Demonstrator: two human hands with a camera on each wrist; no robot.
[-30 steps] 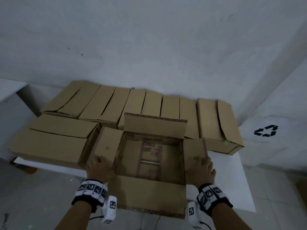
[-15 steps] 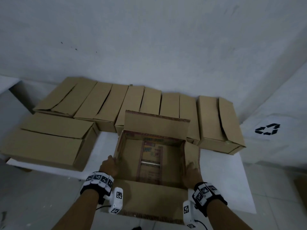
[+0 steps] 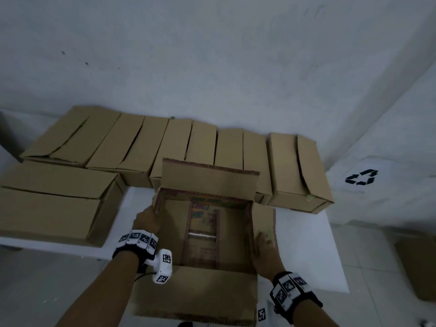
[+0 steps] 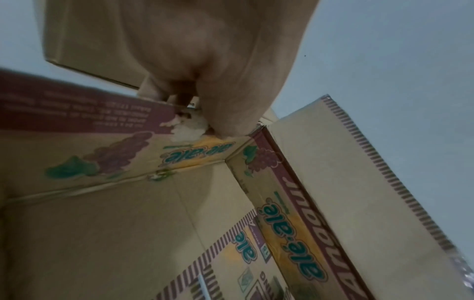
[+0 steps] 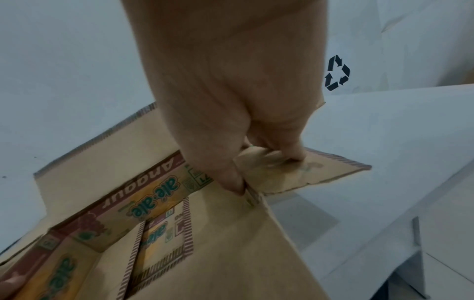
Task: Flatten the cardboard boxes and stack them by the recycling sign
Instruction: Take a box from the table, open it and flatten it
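An open cardboard box [image 3: 207, 234] with printed inner walls stands at the table's near edge, its far and near flaps spread out. My left hand [image 3: 147, 220] grips the rim of its left wall near the far corner. In the left wrist view the left hand's [image 4: 218, 71] thumb lies inside the box [image 4: 115, 223] and the fingers are outside. My right hand [image 3: 264, 251] holds the right wall's rim. In the right wrist view the right hand [image 5: 231, 91] pinches the right side flap [image 5: 307, 172], thumb at the fold. The recycling sign [image 3: 361, 177] is on the wall at the right.
A row of closed cardboard boxes [image 3: 205, 142] lines the back of the white table [image 3: 304, 244], against the wall. A larger closed box [image 3: 54, 204] lies at the left. A brown cardboard piece [image 3: 417, 267] sits on the floor at the right.
Both hands left the outspread side flaps and moved in to the box's side walls. The left flap has folded down out of sight, and the right flap now hangs lower.
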